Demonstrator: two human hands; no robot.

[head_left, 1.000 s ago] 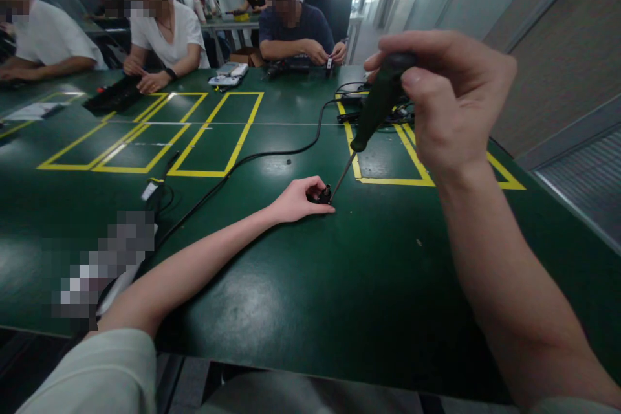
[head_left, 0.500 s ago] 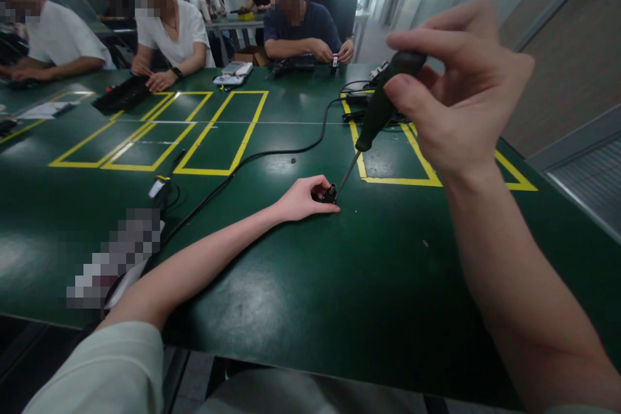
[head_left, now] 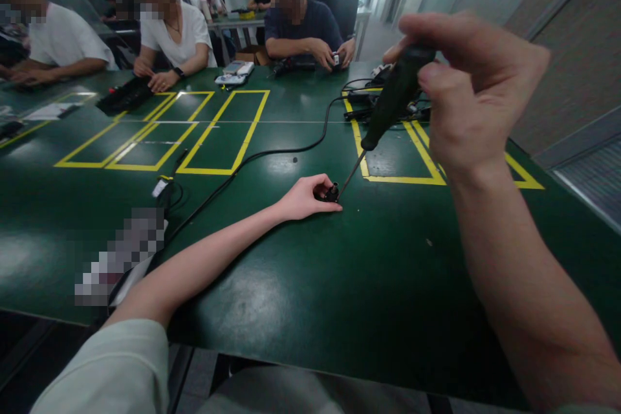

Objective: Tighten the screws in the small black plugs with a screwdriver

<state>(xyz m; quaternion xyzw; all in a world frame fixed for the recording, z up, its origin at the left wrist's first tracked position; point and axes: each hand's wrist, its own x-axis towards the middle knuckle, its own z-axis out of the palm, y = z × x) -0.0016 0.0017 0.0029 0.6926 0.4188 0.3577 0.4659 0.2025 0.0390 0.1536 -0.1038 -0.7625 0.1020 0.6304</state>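
Note:
My left hand [head_left: 310, 196] rests on the green table, its thumb and fingers closed around a small black part [head_left: 332, 193] with a short metal post sticking up. In my right hand [head_left: 478, 90] is a screwdriver [head_left: 391, 103] with a dark green handle, held tilted above the table. Its thin shaft slants down and left, and the tip meets the right side of the black part. What exactly the tip sits in is too small to make out.
A black cable [head_left: 291, 151] crosses the green table [head_left: 301, 284]. Yellow tape rectangles [head_left: 226, 132] mark its surface. Black items [head_left: 361, 100] lie beyond the screwdriver. A blurred-out object [head_left: 123, 252] lies by my left forearm. Several people sit across the table, one handling a small white object [head_left: 336, 59].
The fingers of my right hand have shifted around the screwdriver handle, and the wrist has turned. My left hand keeps its hold on the black part, and the tip stays at it.

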